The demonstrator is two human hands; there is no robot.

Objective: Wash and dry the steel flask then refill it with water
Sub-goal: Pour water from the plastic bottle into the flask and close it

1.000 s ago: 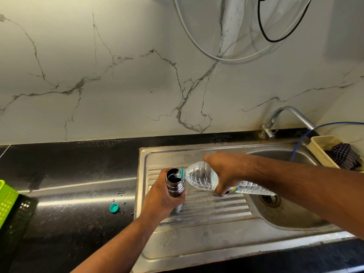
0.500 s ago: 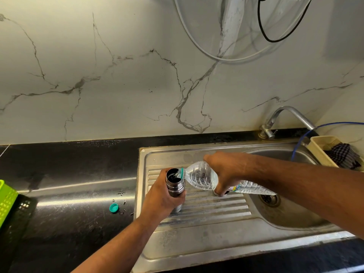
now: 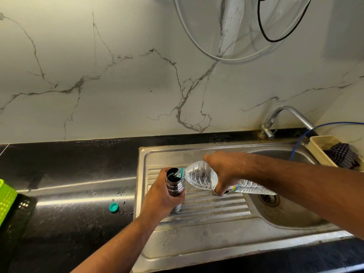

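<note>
– Hands first: what does each one hold?
– The left hand (image 3: 161,198) is wrapped round the body of the steel flask (image 3: 174,184), fingers curled close about it. The right hand (image 3: 224,172) grips a clear plastic bottle (image 3: 201,177) from above, fingers curled round its middle.
– Where is the flask?
– Upright in the left hand, lid off, its foot on the ridged drainboard of the sink (image 3: 216,211). The bottle is tipped nearly flat, its neck at the flask's open rim, and water shows passing between them.
– Anything beside the hands?
– Left of the left hand, on the black table (image 3: 69,194), lies a teal cap (image 3: 113,207) with small dark specks (image 3: 121,192) near it. Much further left a green basket (image 3: 6,200) sits at the edge of view. Just beyond the right forearm is the basin's drain (image 3: 269,200).
– And beyond them?
– Behind the right hand a bent tap (image 3: 295,111) stands at the wall. Right of it is a beige basket (image 3: 319,148) with a checked cloth (image 3: 342,154) in it, and a blue hose (image 3: 342,122) drops into the basin. A marble wall (image 3: 118,85) rises behind all, with a white cable (image 3: 236,60) and a black cable (image 3: 259,22) looped high up.
</note>
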